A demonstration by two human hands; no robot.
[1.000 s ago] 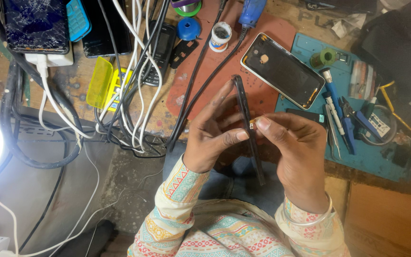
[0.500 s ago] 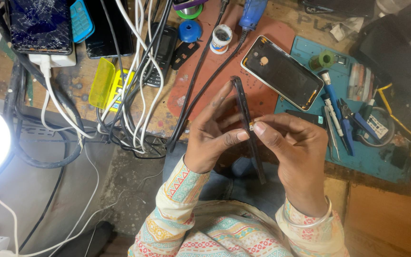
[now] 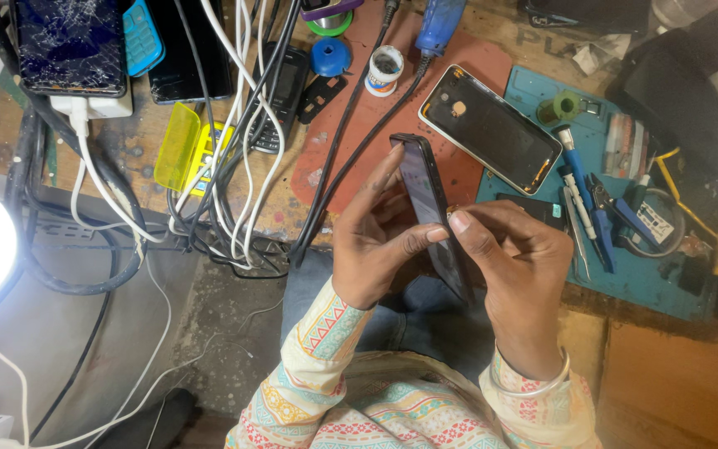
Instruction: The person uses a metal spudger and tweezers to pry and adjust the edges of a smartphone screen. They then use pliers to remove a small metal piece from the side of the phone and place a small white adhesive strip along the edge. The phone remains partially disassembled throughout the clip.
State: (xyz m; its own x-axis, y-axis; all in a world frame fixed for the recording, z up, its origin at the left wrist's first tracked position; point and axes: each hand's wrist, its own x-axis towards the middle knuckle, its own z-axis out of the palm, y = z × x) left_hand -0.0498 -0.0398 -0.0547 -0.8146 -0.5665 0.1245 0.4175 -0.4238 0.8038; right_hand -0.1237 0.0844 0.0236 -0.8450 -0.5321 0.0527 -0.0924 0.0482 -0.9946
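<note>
Right, the dark phone [image 3: 430,212] sits edge-on between both hands, a slim black slab with rounded corners, its glossy face turned toward the left hand [image 3: 371,241] and tilted so the top corner points away from the person. The left hand's fingers [image 3: 388,170] are clamped on it: forefinger stretched up along the top edge, thumb pressed against the face lower down. The right hand [image 3: 517,266] pinches its fingers [image 3: 463,223] together on the phone's far edge, with something tiny and pale at the tips that I can't make out. All this is held above the person's lap, just short of the bench [image 3: 533,41] edge.

Just beyond the fingers lies a red mat [image 3: 359,150] with black cables [image 3: 334,158] across it, and another phone [image 3: 492,129] lying flat. Right of the fingers, a teal mat [image 3: 650,283] carries blue-handled tools [image 3: 592,208]. Well to the left, a cracked phone [image 3: 68,46] rests among white cables [image 3: 251,166].
</note>
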